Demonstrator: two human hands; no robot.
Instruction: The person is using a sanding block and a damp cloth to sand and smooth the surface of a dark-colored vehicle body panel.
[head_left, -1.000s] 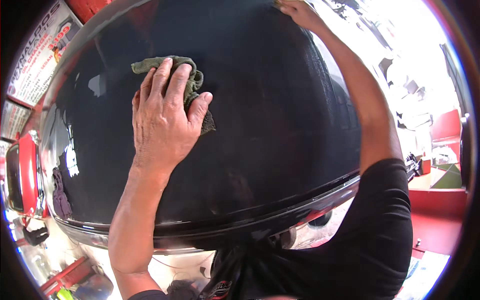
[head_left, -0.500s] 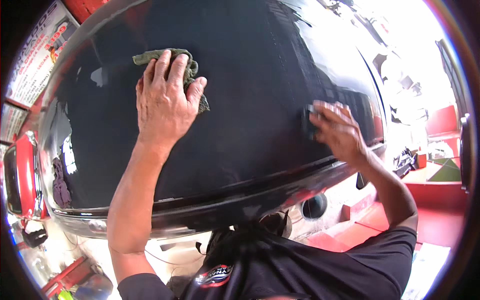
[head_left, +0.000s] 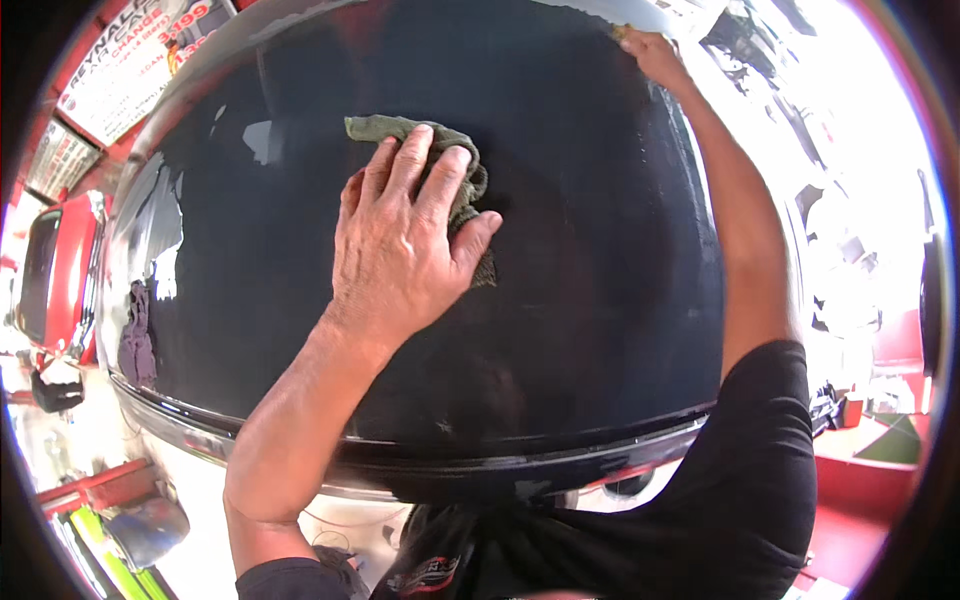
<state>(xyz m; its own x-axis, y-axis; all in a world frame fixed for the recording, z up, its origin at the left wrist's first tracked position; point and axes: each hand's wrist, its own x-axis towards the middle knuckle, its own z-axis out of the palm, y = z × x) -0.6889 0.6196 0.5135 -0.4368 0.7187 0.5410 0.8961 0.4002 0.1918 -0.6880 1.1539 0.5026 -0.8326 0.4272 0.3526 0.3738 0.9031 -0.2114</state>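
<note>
My left hand (head_left: 405,240) rests on the dark car panel (head_left: 560,250), fingers over a bunched olive-green cloth (head_left: 478,190) that shows past the fingertips and below the thumb. The cloth lies against the panel. Stretched out to the far right, my right hand (head_left: 658,58) is closed on a small yellowish piece (head_left: 622,33) at the panel's far edge. Most of that piece is hidden by the fingers, so its kind cannot be made out. The panel is matte over the middle, with glossy patches toward the rim.
A red car (head_left: 68,270) stands at the left, near printed signs (head_left: 140,70) on the wall. Low at the left are a red metal frame (head_left: 100,487) and a dark rounded object (head_left: 150,530). Red and green flooring (head_left: 885,440) shows at the right.
My right hand has swept from the panel's near right side to its far right edge, arm now extended. The left hand stays on the cloth; the whole view has shifted.
</note>
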